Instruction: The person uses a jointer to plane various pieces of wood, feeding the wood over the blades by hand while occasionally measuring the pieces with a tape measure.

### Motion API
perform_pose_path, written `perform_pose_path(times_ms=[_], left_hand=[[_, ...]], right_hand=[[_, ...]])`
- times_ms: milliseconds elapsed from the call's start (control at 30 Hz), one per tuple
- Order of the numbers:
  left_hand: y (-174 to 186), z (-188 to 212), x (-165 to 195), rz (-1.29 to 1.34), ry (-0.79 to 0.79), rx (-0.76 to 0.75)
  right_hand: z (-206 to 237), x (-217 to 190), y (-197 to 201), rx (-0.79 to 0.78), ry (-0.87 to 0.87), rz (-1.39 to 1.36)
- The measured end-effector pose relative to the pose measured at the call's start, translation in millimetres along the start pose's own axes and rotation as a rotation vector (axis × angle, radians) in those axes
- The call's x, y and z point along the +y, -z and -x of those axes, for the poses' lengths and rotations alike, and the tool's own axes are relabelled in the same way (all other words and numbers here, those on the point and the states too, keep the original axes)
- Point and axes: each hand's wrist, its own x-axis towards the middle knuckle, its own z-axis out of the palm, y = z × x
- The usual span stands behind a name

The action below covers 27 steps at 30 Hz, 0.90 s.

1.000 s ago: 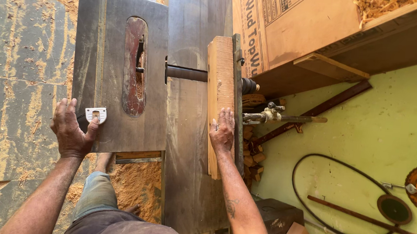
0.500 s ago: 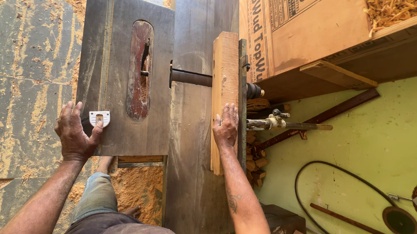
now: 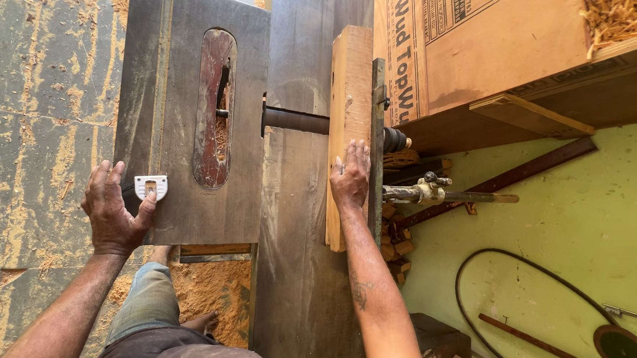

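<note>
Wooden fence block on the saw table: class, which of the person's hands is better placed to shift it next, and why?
Right, probably. The right hand already lies flat on the wooden fence block, while the left hand rests at the dark table top's near corner by a small white switch, away from it.

The floor [image 3: 35, 110] on one side is grey and covered with yellow sawdust [image 3: 212, 290]. On the other side the floor [image 3: 589, 218] is light green, with a black loop of cable [image 3: 474, 284]. A big cardboard box [image 3: 481, 49] sits up top.
</note>
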Motion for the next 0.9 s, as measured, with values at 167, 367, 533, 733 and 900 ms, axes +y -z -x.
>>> perform_pose_path(times_ms=[167, 367, 533, 733, 900], left_hand=[[-2.1, 1.9, -3.5, 0.010, 0.007, -0.015], [-7.0, 3.5, -10.3, 0.001, 0.010, -0.032], [-10.4, 6.1, -15.5, 0.005, 0.019, -0.046], [-13.2, 7.8, -20.2, -0.002, 0.012, -0.058], [-13.2, 8.4, -21.8, -0.003, 0.009, -0.066]], right_hand=[[-18.4, 0.9, -8.4, 0.006, -0.002, -0.001], [-41.2, 2.7, -18.1, -0.001, -0.014, -0.024], [-59.6, 3.3, -24.6, 0.009, -0.010, -0.019], [-80.7, 3.9, -32.1, -0.008, -0.025, -0.029], [-98.1, 5.1, -39.0, -0.008, -0.026, -0.028]])
